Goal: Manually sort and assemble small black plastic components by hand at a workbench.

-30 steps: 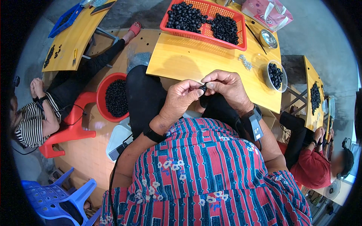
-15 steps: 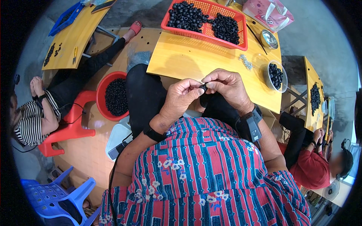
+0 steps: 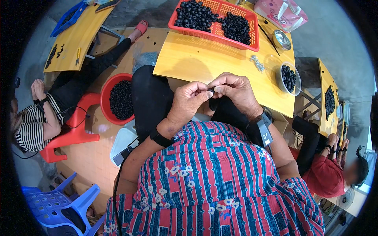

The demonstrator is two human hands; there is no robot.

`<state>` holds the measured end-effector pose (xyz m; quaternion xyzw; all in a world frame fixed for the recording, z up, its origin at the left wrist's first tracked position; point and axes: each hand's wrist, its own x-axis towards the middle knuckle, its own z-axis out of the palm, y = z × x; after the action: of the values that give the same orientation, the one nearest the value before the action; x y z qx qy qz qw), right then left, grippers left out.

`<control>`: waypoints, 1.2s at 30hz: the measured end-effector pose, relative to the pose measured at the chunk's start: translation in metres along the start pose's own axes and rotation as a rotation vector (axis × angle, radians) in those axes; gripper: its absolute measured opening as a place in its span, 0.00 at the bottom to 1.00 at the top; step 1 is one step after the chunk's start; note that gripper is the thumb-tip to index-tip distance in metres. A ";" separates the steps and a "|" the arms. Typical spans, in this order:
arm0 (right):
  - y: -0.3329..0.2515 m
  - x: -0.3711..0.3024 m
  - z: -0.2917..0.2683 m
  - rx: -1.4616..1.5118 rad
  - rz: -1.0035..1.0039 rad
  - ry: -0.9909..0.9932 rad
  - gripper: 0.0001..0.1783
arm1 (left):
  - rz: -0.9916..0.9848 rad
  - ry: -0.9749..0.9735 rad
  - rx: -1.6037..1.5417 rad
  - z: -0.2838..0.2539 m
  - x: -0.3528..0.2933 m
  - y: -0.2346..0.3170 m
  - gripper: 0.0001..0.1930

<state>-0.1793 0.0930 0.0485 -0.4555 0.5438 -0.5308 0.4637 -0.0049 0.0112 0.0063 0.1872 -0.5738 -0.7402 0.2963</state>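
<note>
My left hand (image 3: 189,99) and my right hand (image 3: 235,91) meet over my lap, just off the near edge of the yellow table (image 3: 189,65). Between their thumbs and fingertips they pinch a small black ring-like part (image 3: 211,90), mostly covered by the fingers. Both hands are closed on it. A red plastic basket (image 3: 212,36) with two heaps of black ring-shaped parts (image 3: 195,16) sits at the table's far side. To the right are a small pile of tiny silvery pieces (image 3: 257,63) and a clear round tub (image 3: 297,84) holding more black parts (image 3: 288,78).
A red basin (image 3: 105,103) full of black parts stands on the floor to my left. A metal bowl (image 3: 282,40), a thin black rod (image 3: 268,39) and a pink bag (image 3: 280,15) lie at the table's right. Co-workers sit at tables on both sides.
My hands stay together around the small black part, with only a slight shift of the fingers. My right wrist has turned a little.
</note>
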 end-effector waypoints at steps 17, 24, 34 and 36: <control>0.009 -0.004 0.006 0.171 0.110 0.097 0.09 | 0.038 0.033 0.015 -0.001 0.001 -0.004 0.06; 0.008 -0.002 0.002 0.242 0.192 0.076 0.09 | 0.053 0.017 0.056 -0.003 0.001 -0.003 0.07; 0.006 0.001 0.003 0.227 0.249 0.116 0.09 | 0.057 0.054 0.137 -0.002 0.001 -0.002 0.07; 0.005 0.001 0.004 0.234 0.267 0.115 0.08 | 0.057 0.059 0.144 -0.003 0.001 -0.002 0.07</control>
<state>-0.1756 0.0914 0.0436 -0.2911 0.5597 -0.5494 0.5479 -0.0048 0.0088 0.0033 0.2133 -0.6217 -0.6824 0.3198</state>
